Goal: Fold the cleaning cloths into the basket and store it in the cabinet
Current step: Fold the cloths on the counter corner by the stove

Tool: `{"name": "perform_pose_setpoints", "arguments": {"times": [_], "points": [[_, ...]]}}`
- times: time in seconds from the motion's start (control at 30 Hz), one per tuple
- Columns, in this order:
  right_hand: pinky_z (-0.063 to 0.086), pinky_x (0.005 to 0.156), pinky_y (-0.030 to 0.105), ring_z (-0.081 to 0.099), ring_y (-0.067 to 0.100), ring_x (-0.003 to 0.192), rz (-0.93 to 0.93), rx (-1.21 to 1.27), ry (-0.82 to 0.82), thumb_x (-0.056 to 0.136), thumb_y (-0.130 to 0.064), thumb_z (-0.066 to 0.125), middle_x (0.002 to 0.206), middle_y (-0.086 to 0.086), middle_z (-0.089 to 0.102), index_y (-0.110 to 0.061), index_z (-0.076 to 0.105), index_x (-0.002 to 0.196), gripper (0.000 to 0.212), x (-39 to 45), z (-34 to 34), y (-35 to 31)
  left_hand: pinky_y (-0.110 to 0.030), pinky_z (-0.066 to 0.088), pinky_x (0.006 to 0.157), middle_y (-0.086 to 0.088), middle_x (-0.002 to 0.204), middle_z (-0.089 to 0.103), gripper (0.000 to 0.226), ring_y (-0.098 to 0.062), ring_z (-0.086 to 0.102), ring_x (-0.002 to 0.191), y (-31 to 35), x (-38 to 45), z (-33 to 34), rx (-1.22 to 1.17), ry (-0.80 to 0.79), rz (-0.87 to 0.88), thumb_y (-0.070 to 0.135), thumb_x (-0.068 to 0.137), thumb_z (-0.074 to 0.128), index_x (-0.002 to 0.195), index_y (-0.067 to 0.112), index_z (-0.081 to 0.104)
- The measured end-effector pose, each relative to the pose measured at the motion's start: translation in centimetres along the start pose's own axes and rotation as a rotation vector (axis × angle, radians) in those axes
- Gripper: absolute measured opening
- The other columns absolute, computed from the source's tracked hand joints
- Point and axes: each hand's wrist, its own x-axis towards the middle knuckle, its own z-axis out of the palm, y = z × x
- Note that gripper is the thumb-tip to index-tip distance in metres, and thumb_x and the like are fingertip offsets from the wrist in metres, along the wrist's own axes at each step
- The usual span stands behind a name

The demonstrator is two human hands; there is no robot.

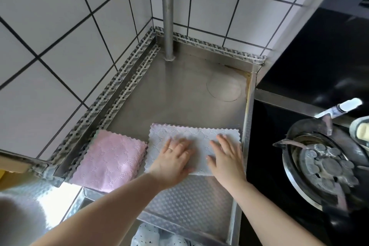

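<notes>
A white cleaning cloth with scalloped edges lies folded into a wide rectangle on the steel counter. My left hand presses flat on its left half, fingers spread, a ring on one finger. My right hand lies flat on the cloth's right half. To the left sits a stack of folded cloths with a pink cloth on top and a green edge showing beneath. No basket is in view.
Tiled walls meet in the corner behind a vertical metal pipe. A black stove with a gas burner lies to the right. Polka-dot fabric shows below the counter's front edge.
</notes>
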Motion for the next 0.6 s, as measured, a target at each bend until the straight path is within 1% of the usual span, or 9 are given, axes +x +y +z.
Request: {"name": "perform_pose_setpoints", "arguments": {"times": [0.03,0.07,0.13,0.17,0.23,0.33,0.4,0.5,0.6], "points": [[0.041,0.098,0.058,0.054,0.02,0.123,-0.069,0.007,0.07,0.074,-0.03,0.054,0.129,0.003,0.06,-0.021,0.069,0.104,0.035,0.6,-0.4,0.1,-0.049,0.038,0.104,-0.005,0.113,0.064,0.042,-0.026,0.056,0.111,0.4,-0.2,-0.1,-0.01,0.057,0.085,0.045,0.077,0.05,0.104,0.019,0.069],[0.044,0.096,0.055,0.059,0.018,0.116,-0.149,0.011,0.102,0.071,-0.022,0.055,0.12,0.0,0.065,-0.021,0.071,0.095,0.029,1.3,-0.8,0.0,-0.046,0.04,0.098,-0.002,0.103,0.064,0.032,-0.023,0.055,0.101,1.0,-0.4,-0.3,-0.026,0.094,0.147,0.038,0.075,0.054,0.095,0.019,0.069],[0.045,0.096,0.045,0.065,0.015,0.103,-0.272,-0.012,0.067,0.07,-0.015,0.046,0.11,-0.005,0.068,-0.025,0.073,0.09,0.035,2.8,-1.6,-0.2,-0.037,0.042,0.084,0.002,0.091,0.064,0.017,-0.021,0.057,0.087,2.2,-0.4,-0.4,-0.043,0.107,0.175,0.028,0.071,0.058,0.083,0.021,0.069],[0.047,0.093,0.043,0.067,0.016,0.098,-0.336,-0.035,0.041,0.069,-0.015,0.042,0.108,-0.005,0.069,-0.026,0.074,0.09,0.04,3.5,-1.9,-0.8,-0.034,0.045,0.076,0.004,0.087,0.064,0.012,-0.02,0.059,0.082,2.6,-0.5,-0.5,-0.03,0.088,0.142,0.026,0.07,0.06,0.078,0.024,0.069],[0.045,0.095,0.045,0.064,0.022,0.103,-0.396,-0.056,-0.076,0.07,-0.012,0.041,0.117,-0.002,0.066,-0.024,0.073,0.099,0.045,4.7,-2.5,-1.4,-0.03,0.047,0.068,0.006,0.079,0.061,0.005,-0.019,0.059,0.074,3.3,-0.2,-0.5,0.008,0.034,0.065,0.027,0.066,0.065,0.07,0.026,0.067],[0.027,0.103,0.032,0.043,0.022,0.127,-0.4,-0.068,-0.216,0.089,-0.011,0.035,0.143,-0.005,0.044,-0.027,0.058,0.125,0.046,5.5,-3.5,-2.0,-0.029,0.045,0.064,0.008,0.07,0.056,0.008,-0.019,0.056,0.068,3.7,0.3,-0.9,0.026,-0.042,-0.042,0.028,0.061,0.072,0.063,0.025,0.066],[0.026,0.102,0.03,0.039,0.02,0.128,-0.394,-0.113,-0.234,0.093,-0.012,0.038,0.143,-0.007,0.041,-0.03,0.054,0.128,0.043,5.7,-4.0,-2.0,-0.028,0.043,0.062,0.009,0.066,0.055,0.007,-0.017,0.054,0.064,3.8,0.6,-1.1,0.041,-0.07,-0.05,0.027,0.057,0.071,0.06,0.025,0.066],[0.03,0.101,0.031,0.041,0.021,0.125,-0.388,-0.154,-0.238,0.093,-0.015,0.04,0.137,-0.005,0.044,-0.033,0.052,0.129,0.042,5.7,-4.3,-1.9,-0.027,0.043,0.06,0.008,0.064,0.054,0.008,-0.017,0.052,0.061,3.3,0.4,-1.5,0.064,-0.078,-0.008,0.021,0.051,0.068,0.057,0.024,0.064],[0.033,0.098,0.032,0.045,0.024,0.121,-0.376,-0.201,-0.253,0.091,-0.013,0.041,0.131,-0.002,0.047,-0.033,0.049,0.131,0.046,5.2,-4.6,-1.4,-0.028,0.047,0.065,0.005,0.069,0.055,0.011,-0.018,0.055,0.066,1.7,-0.5,-2.4,0.099,-0.072,0.066,0.02,0.05,0.067,0.058,0.023,0.061]]}}
